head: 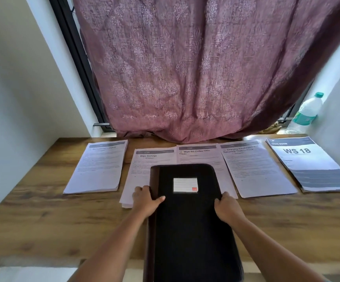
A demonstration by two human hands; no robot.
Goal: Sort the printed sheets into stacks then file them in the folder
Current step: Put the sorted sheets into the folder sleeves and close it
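Step in hand: sorting looks done; five stacks lie in a row. Filing appears about to start, with the folder [187, 210] closed.
Folder, place: middle of the wooden desk [42, 220], its near end overhanging the desk's front edge, its far end lying over the two middle stacks.
Folder, look: black, textured cover, rounded corners, brown spine on the left; a white label window with a small red mark sits on its upper half.
Left hand [144, 201]: fingers curled round the folder's left edge, thumb laid on the cover.
Right hand [227, 208]: fingers curled over the folder's right edge, gripping it.
Stacks left of folder: "Dishwasher Loading" stack [99, 166] well to the left; "Wipe Railings" stack [142, 169] partly under the folder.
Stacks right of folder: "Wipe the Coffee Table" stack [198, 154] partly under it; "Charging Small Items" stack [254, 169] just beside; "WS 18" stack [311, 165] farthest right.
Next move, judged: open the cover, likely from the right edge, keeping it clear of the sheets beneath; the folder may need drawing off the stacks first.
Behind folder: mauve patterned curtain [185, 68]; plastic bottle [306, 112] on the sill, far right.
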